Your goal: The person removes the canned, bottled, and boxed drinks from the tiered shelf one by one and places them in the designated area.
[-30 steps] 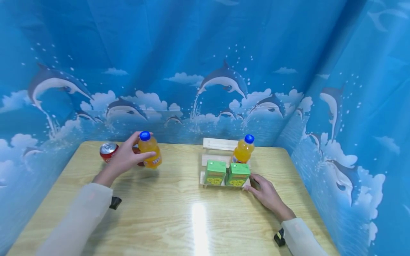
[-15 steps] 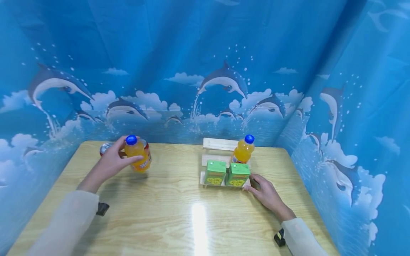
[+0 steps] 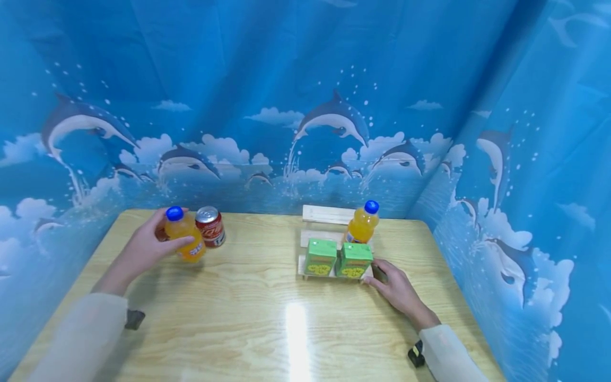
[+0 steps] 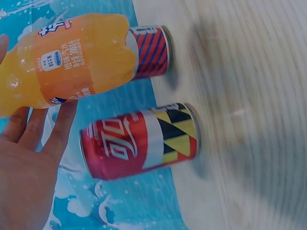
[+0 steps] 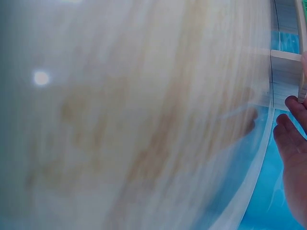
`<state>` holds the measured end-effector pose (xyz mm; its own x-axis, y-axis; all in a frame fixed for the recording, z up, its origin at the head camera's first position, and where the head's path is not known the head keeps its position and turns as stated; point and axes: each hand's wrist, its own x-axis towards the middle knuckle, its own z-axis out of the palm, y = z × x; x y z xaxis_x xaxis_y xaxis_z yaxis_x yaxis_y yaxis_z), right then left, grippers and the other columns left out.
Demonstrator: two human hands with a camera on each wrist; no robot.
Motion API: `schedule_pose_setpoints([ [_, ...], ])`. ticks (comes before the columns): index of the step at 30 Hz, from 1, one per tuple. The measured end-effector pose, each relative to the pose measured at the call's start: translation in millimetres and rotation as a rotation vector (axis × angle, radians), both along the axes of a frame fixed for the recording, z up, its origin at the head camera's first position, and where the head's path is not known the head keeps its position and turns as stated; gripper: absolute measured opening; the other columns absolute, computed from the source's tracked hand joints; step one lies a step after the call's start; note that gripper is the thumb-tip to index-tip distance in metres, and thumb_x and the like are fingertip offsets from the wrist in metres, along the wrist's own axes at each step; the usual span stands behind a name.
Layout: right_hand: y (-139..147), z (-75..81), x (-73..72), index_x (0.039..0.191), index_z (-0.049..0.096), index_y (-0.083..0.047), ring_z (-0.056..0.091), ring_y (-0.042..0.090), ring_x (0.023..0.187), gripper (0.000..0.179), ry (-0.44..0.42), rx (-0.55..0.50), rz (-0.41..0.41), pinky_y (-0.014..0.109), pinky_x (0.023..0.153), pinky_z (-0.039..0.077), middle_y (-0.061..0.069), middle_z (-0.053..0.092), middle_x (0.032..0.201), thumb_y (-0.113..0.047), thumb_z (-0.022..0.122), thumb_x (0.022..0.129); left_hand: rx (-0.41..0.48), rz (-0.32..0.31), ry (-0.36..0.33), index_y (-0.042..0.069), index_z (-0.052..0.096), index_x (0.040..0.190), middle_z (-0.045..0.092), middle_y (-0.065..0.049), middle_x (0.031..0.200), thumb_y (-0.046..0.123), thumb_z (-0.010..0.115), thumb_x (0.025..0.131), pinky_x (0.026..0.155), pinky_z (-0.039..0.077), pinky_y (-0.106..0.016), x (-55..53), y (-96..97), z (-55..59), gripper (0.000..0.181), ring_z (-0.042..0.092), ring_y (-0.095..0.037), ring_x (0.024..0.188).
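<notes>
My left hand grips a bottle of orange soda with a blue cap, tilted a little. Its base seems off the table. Just right of it stands a red cola can. A second cola can stands upright in the left wrist view; from the head it is mostly hidden behind the hand. My right hand pinches the front right corner of a small wooden tiered rack. On this rack are two green drink cartons in front and another orange soda bottle behind them.
The light wooden table ends at a blue dolphin curtain along the back and sides. Both cans stand near the table's back edge. In the right wrist view the tabletop fills most of the picture, blurred.
My left hand has carried the orange soda bottle left and slightly toward me. The right can has come into sight; the left one is now covered. My right hand and the rack have stayed put.
</notes>
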<state>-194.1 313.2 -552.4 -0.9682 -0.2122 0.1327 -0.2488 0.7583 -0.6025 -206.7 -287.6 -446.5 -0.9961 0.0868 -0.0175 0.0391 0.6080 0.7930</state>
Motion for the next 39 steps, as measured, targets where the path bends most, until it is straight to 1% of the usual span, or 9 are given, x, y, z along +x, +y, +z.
schedule_pose_setpoints([
  [2,0.2,0.1,0.1,0.148,0.063,-0.001,0.060,0.047,0.142,0.060,0.004,0.001,-0.002,0.064,0.119,0.048,0.023,0.065,0.151,-0.027,0.083,0.098,-0.010,0.013,-0.005,0.015,0.038,0.167,0.050,-0.026,0.160,0.057,0.074,0.101,0.095,0.057,-0.026,1.1,-3.1,-0.7,0.086,0.057,-0.047,0.135],
  [7,0.9,0.4,0.0,0.149,0.063,-0.002,0.060,0.046,0.142,0.061,0.002,-0.004,0.002,0.064,0.119,0.048,0.023,0.065,0.151,-0.028,0.084,0.098,-0.021,0.048,-0.038,0.011,0.031,0.170,0.047,-0.031,0.160,0.060,0.072,0.101,0.104,0.056,-0.065,6.5,-12.2,-3.0,0.095,0.053,-0.053,0.137],
  [10,0.8,0.6,-0.4,0.149,0.063,-0.002,0.060,0.046,0.142,0.062,0.002,-0.005,0.005,0.064,0.119,0.048,0.023,0.065,0.151,-0.029,0.084,0.097,-0.013,0.062,-0.059,0.009,0.024,0.173,0.046,-0.033,0.161,0.058,0.072,0.102,0.106,0.053,-0.073,11.2,-20.8,-4.9,0.099,0.050,-0.057,0.140],
  [19,-0.5,1.8,-1.4,0.148,0.063,-0.001,0.060,0.047,0.142,0.062,0.002,-0.006,0.003,0.064,0.119,0.048,0.024,0.065,0.150,-0.027,0.085,0.096,0.001,0.093,-0.077,0.004,0.021,0.172,0.040,-0.037,0.164,0.055,0.071,0.104,0.108,0.047,-0.080,21.2,-43.6,-10.7,0.099,0.043,-0.063,0.144],
  [22,-0.2,1.2,-1.1,0.148,0.063,-0.001,0.060,0.047,0.142,0.062,-0.006,-0.007,0.003,0.064,0.119,0.048,0.024,0.065,0.151,-0.028,0.084,0.097,-0.006,0.102,-0.073,0.005,0.022,0.172,0.039,-0.037,0.165,0.056,0.071,0.103,0.102,0.052,-0.077,23.9,-49.5,-13.5,0.098,0.045,-0.064,0.142],
  [25,0.2,0.3,-0.8,0.148,0.063,-0.001,0.060,0.047,0.142,0.062,-0.008,-0.008,0.003,0.064,0.119,0.048,0.024,0.065,0.151,-0.028,0.084,0.097,-0.010,0.110,-0.047,0.005,0.024,0.171,0.041,-0.037,0.163,0.053,0.072,0.104,0.093,0.064,-0.051,26.0,-56.2,-17.8,0.095,0.049,-0.062,0.138],
  [29,0.6,-0.7,-0.7,0.148,0.063,-0.001,0.060,0.047,0.141,0.062,-0.007,-0.008,0.002,0.064,0.119,0.048,0.024,0.065,0.150,-0.027,0.084,0.096,-0.025,0.119,-0.003,0.004,0.026,0.170,0.046,-0.036,0.159,0.047,0.073,0.105,0.076,0.054,-0.017,28.2,-65.7,-23.1,0.090,0.052,-0.058,0.133],
  [35,0.7,-0.6,-0.9,0.147,0.064,-0.001,0.060,0.047,0.141,0.061,-0.001,-0.011,0.003,0.064,0.119,0.048,0.024,0.065,0.150,-0.027,0.085,0.096,-0.057,0.149,-0.012,0.004,0.024,0.171,0.046,-0.035,0.156,0.048,0.071,0.106,0.077,0.056,-0.029,31.0,-79.9,-27.8,0.091,0.051,-0.057,0.132],
  [39,0.5,-0.1,-1.1,0.148,0.064,-0.002,0.060,0.046,0.142,0.061,-0.007,-0.011,0.004,0.064,0.119,0.049,0.023,0.065,0.151,-0.027,0.084,0.097,-0.045,0.168,-0.047,0.008,0.019,0.174,0.038,-0.037,0.164,0.052,0.068,0.106,0.091,0.058,-0.060,31.0,-87.6,-29.3,0.094,0.044,-0.061,0.139],
])
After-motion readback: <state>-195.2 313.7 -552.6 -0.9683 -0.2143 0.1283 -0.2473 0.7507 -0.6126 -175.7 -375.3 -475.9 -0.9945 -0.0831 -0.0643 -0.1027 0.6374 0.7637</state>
